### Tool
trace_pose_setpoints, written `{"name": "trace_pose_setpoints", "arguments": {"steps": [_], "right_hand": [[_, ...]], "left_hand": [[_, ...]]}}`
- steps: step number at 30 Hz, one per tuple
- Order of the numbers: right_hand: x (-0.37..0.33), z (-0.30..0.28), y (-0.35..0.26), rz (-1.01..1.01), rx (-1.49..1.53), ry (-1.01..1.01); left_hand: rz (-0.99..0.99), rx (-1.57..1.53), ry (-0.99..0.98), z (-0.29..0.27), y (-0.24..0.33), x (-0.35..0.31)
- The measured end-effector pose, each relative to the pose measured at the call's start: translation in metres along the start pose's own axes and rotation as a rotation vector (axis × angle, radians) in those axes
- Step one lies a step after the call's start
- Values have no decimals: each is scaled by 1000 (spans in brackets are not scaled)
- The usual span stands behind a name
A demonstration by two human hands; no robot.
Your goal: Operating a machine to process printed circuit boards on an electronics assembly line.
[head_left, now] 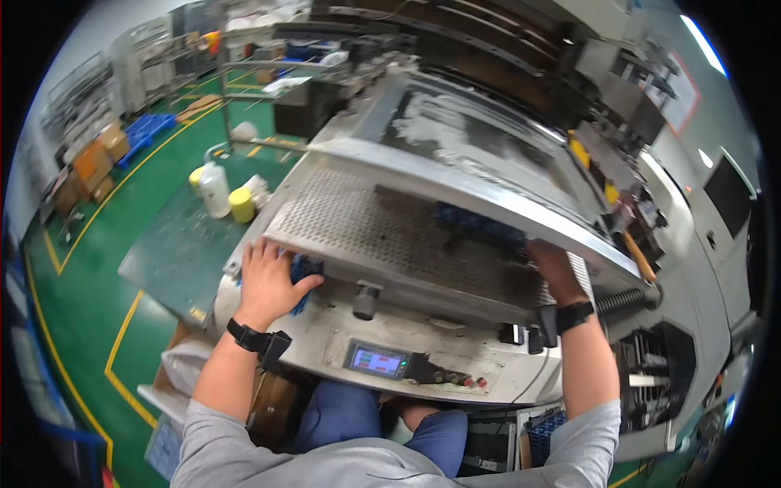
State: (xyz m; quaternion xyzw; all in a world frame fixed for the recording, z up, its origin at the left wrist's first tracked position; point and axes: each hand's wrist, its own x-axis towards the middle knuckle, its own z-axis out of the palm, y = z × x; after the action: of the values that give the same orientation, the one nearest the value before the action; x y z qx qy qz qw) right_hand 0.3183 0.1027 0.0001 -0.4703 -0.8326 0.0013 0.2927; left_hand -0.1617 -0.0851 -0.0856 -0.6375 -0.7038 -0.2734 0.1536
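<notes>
Over the front left corner of the perforated metal bed point(333, 207), the left hand point(272, 281) lies loosely spread, fingers unclenched and thumb held out to the side, next to a blue piece point(306, 267) partly covered by it. Toward the right end of the bed, the right hand point(557, 272) reaches under the tilted screen frame point(455, 175); its fingertips are in shadow, so I cannot tell whether they grip anything. Just left of them, a dark blue patterned strip point(476, 221) lies on the bed beneath the frame, long and narrow, its surface mottled with lighter blue and its lower edge blurred into the shade. Above it, the frame's pale metal border surrounds a dark mesh smeared with thick white paste point(439, 122). Along the machine's front sits a lit control screen point(377, 360). Farther left, a translucent bottle point(214, 189) and a yellow-lidded jar point(242, 205) stand on the green surface point(171, 252).
</notes>
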Motion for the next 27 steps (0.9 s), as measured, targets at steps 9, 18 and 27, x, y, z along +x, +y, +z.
{"name": "trace_pose_setpoints", "arguments": {"steps": [9, 18, 27], "right_hand": [[-50, -66, 30, 550, 503, 72], [-160, -157, 91, 848, 713, 107], [-191, -148, 145, 1096, 938, 329]], "left_hand": [[-547, -737, -22, 8, -25, -109], [-1008, -1675, -7, 65, -10, -100], [-828, -1528, 291, 50, -29, -85]]}}
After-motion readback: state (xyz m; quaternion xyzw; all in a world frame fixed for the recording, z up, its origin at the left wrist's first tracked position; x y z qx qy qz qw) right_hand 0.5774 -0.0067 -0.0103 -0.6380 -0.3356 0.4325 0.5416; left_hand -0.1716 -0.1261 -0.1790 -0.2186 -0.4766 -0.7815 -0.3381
